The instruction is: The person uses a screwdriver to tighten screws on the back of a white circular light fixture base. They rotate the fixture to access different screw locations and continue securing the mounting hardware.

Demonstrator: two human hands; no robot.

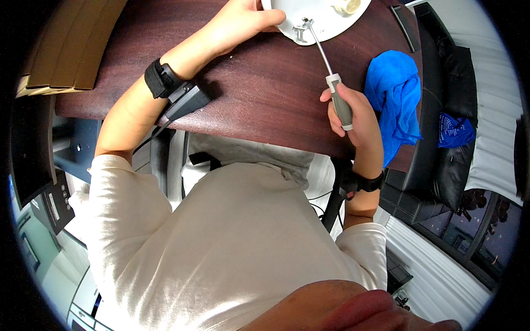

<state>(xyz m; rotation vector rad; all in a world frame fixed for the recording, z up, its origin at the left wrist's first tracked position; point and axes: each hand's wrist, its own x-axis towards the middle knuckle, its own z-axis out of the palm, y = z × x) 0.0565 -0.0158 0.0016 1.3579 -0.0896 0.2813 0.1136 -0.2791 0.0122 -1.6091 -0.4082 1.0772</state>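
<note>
A white round base (331,27) lies at the far edge of the view, partly cut off by it. It carries a cream cylindrical fitting (348,6) and, near its close rim, a small metal bracket (300,34). My left hand (245,23) holds the base at its left side, thumb over the rim; some of its fingers are hidden. In my right hand (359,113) is a screwdriver (340,105) with a grey handle, the fingers closed round it. The slanting shaft reaches the base, its tip at the bracket. Whether the tip sits in a screw is too small to tell.
The dark red-brown wooden table (265,99) holds a blue cloth (392,83) right of my right hand. A black device with a cable (189,102) sits under my left forearm. Cardboard (72,44) stands far left, a dark flat bar (404,28) far right. A black sofa (458,77) is beyond.
</note>
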